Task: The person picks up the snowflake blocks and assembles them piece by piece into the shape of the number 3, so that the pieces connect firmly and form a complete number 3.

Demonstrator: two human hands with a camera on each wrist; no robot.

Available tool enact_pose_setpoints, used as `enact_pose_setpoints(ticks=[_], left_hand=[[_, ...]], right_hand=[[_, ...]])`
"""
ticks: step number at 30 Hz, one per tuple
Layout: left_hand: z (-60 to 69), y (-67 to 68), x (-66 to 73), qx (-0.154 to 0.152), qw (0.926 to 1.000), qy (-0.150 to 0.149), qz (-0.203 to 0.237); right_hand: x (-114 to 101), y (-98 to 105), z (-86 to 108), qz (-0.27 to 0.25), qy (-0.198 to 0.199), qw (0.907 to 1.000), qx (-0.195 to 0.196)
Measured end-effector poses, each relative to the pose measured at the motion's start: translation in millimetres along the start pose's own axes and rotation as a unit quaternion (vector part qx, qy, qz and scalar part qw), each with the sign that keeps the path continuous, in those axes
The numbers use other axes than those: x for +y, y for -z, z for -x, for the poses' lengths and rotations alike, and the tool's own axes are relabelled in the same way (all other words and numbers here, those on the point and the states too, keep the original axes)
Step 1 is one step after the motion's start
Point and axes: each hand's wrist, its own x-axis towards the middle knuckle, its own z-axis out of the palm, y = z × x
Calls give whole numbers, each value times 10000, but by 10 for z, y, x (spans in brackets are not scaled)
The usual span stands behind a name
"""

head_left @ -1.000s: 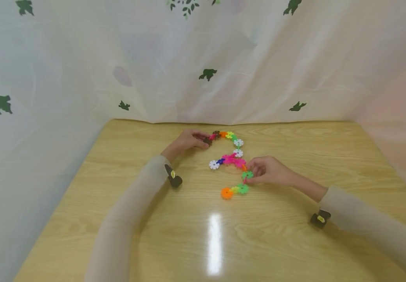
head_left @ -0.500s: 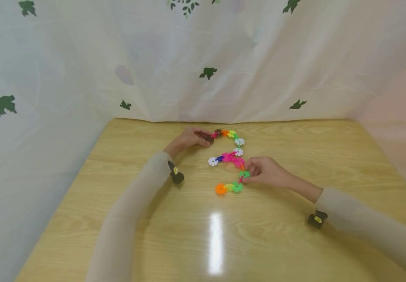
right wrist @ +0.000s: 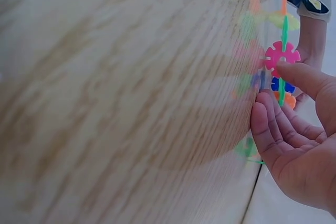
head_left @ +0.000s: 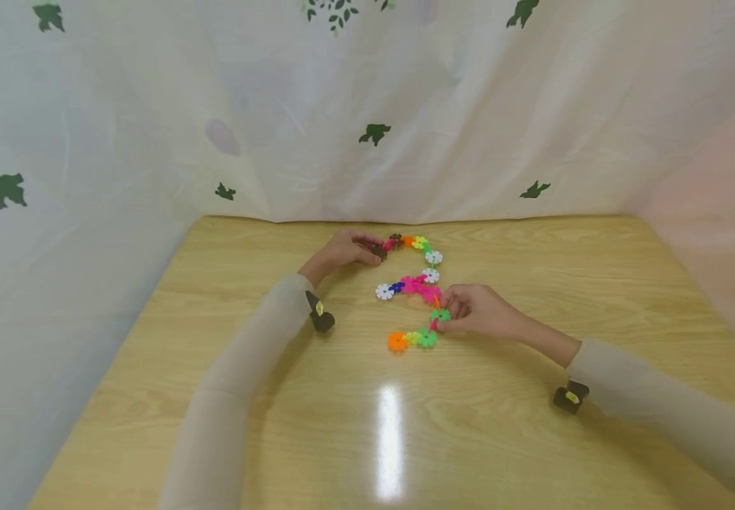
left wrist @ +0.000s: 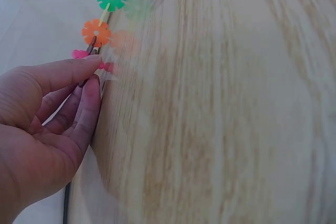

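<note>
A chain of interlocking, notched flower-shaped plastic discs (head_left: 409,284) in many colours lies on the table, bent into a shape like a 3. At its upper left end, my left hand (head_left: 344,249) pinches a dark brown disc (head_left: 378,251) between thumb and fingers. In the left wrist view an orange disc (left wrist: 96,32) stands on edge just beyond those fingertips. My right hand (head_left: 480,310) pinches the lower right bend at a green disc (head_left: 441,314). A pink disc (right wrist: 282,56) stands beside the right thumb in the right wrist view. Fingers partly hide both held discs.
The chain's lower end is an orange disc (head_left: 397,341), and a white disc (head_left: 384,292) ends its middle branch. A wooden table (head_left: 501,425) spreads around it. Behind hangs a pale curtain (head_left: 456,142) with green leaf prints, meeting the table's far edge.
The chain's lower part has swung left and slightly away, with my right hand shifting left along with it. My left hand has moved slightly right and keeps its pinch.
</note>
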Motion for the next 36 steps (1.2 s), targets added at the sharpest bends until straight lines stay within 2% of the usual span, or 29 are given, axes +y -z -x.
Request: enact_pose_setpoints(ticks=[19,28,36], left_hand=[[-26,16,-14,-79,9999,104,77],[-27,12,-20,-110,9994,157,288],[-21,19,-15,-37,9998,125,180]], right_hand=[[54,17,-48,104,22,9999,-99],[77,19,-56,83,51,9999,-134],[52,36,-47,79,-6,9999,-146]])
